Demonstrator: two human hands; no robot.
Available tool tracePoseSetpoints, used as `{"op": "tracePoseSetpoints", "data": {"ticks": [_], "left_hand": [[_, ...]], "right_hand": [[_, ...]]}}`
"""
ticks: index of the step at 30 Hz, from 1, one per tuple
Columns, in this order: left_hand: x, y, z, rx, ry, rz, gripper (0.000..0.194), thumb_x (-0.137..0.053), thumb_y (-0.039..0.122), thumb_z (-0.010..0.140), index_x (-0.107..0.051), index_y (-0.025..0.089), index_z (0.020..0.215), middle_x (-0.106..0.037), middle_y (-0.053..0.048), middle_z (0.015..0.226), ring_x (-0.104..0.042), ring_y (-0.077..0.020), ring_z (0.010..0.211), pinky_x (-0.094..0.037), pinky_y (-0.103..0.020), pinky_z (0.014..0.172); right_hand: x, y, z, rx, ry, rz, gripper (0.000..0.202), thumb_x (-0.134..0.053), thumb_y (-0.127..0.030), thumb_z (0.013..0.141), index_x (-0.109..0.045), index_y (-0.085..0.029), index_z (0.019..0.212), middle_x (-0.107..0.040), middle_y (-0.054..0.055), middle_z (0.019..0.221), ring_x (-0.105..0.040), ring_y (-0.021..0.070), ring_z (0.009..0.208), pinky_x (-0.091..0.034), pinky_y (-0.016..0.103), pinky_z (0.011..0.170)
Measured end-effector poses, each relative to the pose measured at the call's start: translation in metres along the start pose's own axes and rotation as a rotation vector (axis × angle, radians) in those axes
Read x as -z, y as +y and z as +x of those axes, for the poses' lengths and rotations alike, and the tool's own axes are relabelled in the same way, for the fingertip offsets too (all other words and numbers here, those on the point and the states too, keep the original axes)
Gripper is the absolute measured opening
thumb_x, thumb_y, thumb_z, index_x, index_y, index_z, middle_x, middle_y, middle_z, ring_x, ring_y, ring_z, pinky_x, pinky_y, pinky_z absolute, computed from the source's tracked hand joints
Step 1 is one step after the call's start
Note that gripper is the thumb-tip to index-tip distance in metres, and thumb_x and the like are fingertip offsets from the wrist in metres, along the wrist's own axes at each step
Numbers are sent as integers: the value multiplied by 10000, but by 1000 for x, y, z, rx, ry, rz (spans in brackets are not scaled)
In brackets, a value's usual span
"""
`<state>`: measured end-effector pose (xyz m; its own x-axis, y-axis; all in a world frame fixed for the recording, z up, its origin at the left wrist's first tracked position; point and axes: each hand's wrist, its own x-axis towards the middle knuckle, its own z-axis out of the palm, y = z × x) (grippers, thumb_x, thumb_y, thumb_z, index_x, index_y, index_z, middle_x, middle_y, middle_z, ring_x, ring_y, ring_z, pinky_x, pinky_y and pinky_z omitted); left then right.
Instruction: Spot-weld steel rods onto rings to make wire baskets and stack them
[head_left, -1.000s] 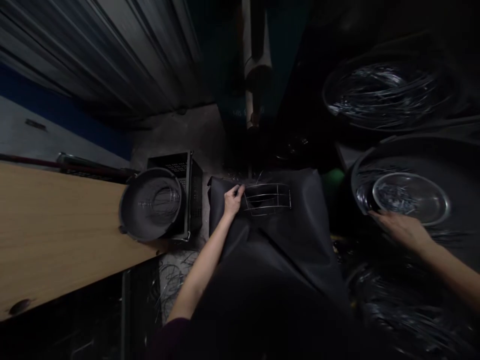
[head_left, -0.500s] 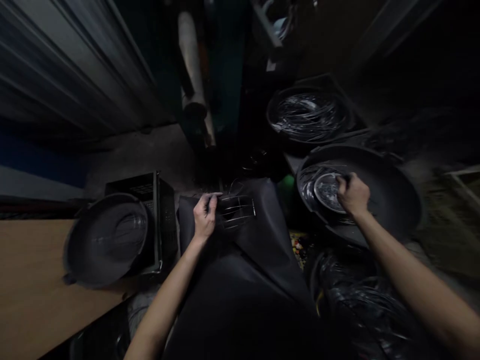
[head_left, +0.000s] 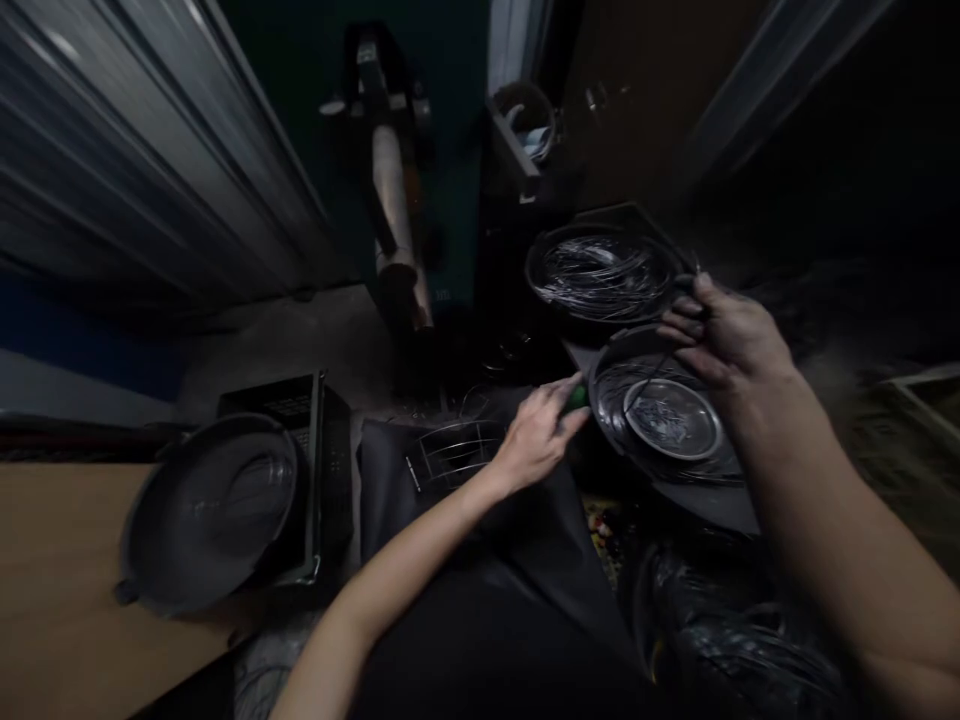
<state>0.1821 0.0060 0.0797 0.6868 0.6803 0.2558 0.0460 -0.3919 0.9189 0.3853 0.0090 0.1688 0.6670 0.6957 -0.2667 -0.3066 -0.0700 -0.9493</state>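
My left hand reaches over the dark cloth on my lap toward the right, thumb and fingers apart, nothing seen in it. Just left of it a small wire frame rests on the cloth. My right hand is raised above the large right basin, its fingers curled round a thin dark wire that hangs down in a curve. Below that hand, in the basin, sits a small round dish with short metal pieces, with loops of wire around it.
A basin heaped with wire stands behind. At left, a dark basin leans by a black crate. A machine with a pale cylinder is ahead; more wire bundles lie lower right.
My left hand has let go of the wire frame and moved right. My right hand has risen from the small dish and now holds a wire. The view has shifted slightly.
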Motion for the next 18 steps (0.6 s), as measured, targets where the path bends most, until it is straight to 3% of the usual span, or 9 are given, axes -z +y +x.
{"op": "tracePoseSetpoints", "data": {"ticks": [2,5,7,9,11,13,15,17,18], "left_hand": [[-3,-2,-1,51,-25,-29,461,-422,433,934,-477,193,1323,-556,-104,1314,-512,-225,1234,-400,-375,1066],[5,-11,-9,224,-65,-63,377,-373,412,954,-575,195,1187,-678,-56,990,-635,-179,960,-493,-305,898],[18,-17,-16,336,-7,-51,378,-347,404,961,-623,169,1070,-648,-26,749,-629,-151,761,-502,-272,787],[37,-21,-25,411,50,-37,432,-294,415,971,-624,144,1038,-597,-13,629,-597,-141,650,-497,-265,721],[56,-24,-37,442,56,30,452,-274,434,970,-607,148,1079,-635,-37,699,-615,-161,696,-499,-293,739],[70,-31,-55,421,37,214,452,-407,499,916,-557,180,1198,-667,-95,1003,-619,-236,956,-474,-394,879],[76,-45,-76,386,-10,439,715,-636,557,752,-434,219,1349,-539,-140,1291,-484,-338,1206,-356,-541,1011],[74,-63,-95,397,-29,601,945,-754,506,629,-323,235,1425,-474,-158,1335,-415,-390,1250,-276,-625,1028],[72,-74,-102,409,-9,638,942,-758,448,633,-305,234,1431,-487,-154,1299,-433,-386,1223,-282,-626,1019]], "right_hand": [[-30,1,-21,-103,-91,123,321,-362,-155,986,-368,-187,666,-266,-74,515,-156,72,426,-180,171,394],[-68,16,-37,-218,-190,173,362,-332,-181,1002,-328,-181,640,-258,-73,541,-156,59,425,-187,158,394],[-86,38,-42,-165,-251,143,343,-318,-138,992,-380,-178,656,-315,-65,566,-216,55,434,-241,157,428],[-95,69,-47,8,-339,-32,263,-422,-115,942,-479,-171,692,-453,-35,630,-378,60,514,-345,175,529],[-95,103,-52,180,-436,-302,141,-557,-164,875,-570,-171,735,-557,-5,713,-500,98,647,-398,209,627],[-92,134,-53,211,-503,-478,138,-607,-285,850,-594,-182,759,-575,-3,695,-521,121,638,-403,227,600],[-89,158,-48,116,-529,-497,218,-571,-389,865,-573,-187,783,-558,-13,629,-487,112,532,-380,225,512],[-91,173,-41,-13,-543,-461,244,-579,-420,852,-545,-184,800,-530,-32,567,-434,91,447,-341,209,441],[-93,178,-37,-69,-544,-437,244,-604,-415,834,-539,-181,812,-510,-45,542,-413,82,425,-326,199,420]]}}
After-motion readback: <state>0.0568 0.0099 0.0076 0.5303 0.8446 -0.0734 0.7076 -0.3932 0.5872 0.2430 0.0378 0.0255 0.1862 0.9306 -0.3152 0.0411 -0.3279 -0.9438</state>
